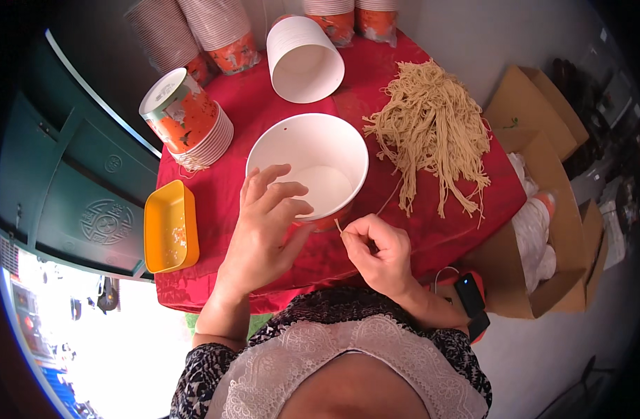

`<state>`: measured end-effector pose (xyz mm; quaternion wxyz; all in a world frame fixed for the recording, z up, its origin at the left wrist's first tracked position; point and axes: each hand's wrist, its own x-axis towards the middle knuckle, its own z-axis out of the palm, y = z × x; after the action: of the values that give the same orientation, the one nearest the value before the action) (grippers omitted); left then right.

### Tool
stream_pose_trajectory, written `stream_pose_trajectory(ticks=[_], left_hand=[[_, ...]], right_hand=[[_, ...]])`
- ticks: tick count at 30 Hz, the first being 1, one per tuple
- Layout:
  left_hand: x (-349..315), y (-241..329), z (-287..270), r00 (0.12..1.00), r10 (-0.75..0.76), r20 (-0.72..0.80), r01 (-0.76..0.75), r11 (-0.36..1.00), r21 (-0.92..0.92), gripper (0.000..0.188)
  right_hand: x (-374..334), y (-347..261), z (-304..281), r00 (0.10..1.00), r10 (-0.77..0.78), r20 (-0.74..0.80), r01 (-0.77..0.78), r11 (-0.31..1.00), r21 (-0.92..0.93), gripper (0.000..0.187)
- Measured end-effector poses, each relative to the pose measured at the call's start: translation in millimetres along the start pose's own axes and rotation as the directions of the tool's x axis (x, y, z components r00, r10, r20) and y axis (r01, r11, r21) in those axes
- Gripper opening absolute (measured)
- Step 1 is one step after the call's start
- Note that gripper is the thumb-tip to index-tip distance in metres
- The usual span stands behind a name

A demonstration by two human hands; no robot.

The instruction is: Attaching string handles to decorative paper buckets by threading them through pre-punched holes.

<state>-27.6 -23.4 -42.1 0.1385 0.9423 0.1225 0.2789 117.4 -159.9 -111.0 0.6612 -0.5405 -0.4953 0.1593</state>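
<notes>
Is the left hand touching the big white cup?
Touching. In the head view the left hand wraps over the near rim of the white paper cup, fingers resting on its edge, with no gap between them.

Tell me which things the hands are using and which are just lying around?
In use: left hand gripping the white paper bucket; right hand pinching a tan string; string bundle.
Lying about: yellow tray, cup stacks, cardboard boxes.
</notes>
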Motion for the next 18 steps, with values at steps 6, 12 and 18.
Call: stream_pose_trajectory(ticks=[6,12,18], left_hand=[[-0.7,-2.3,-4.3,1.000,-0.020,-0.024,0.018,0.997,-0.080,0.022],[-1.5,-4.8,-6.6,0.999,-0.029,-0.043,0.026,0.997,-0.076,0.022],[0.2,-7.3,-6.3,0.999,-0.039,-0.035,0.035,0.995,-0.091,0.022]], right_hand=[[1.6,5.0,-2.4,1.000,0.004,-0.007,-0.004,1.000,0.025,0.006],[2.5,9.5,-2.3,1.000,0.008,-0.002,-0.008,0.999,0.032,0.006],[5.2,11.3,1.2,1.000,0.009,-0.025,-0.008,0.999,0.048,0.008]])
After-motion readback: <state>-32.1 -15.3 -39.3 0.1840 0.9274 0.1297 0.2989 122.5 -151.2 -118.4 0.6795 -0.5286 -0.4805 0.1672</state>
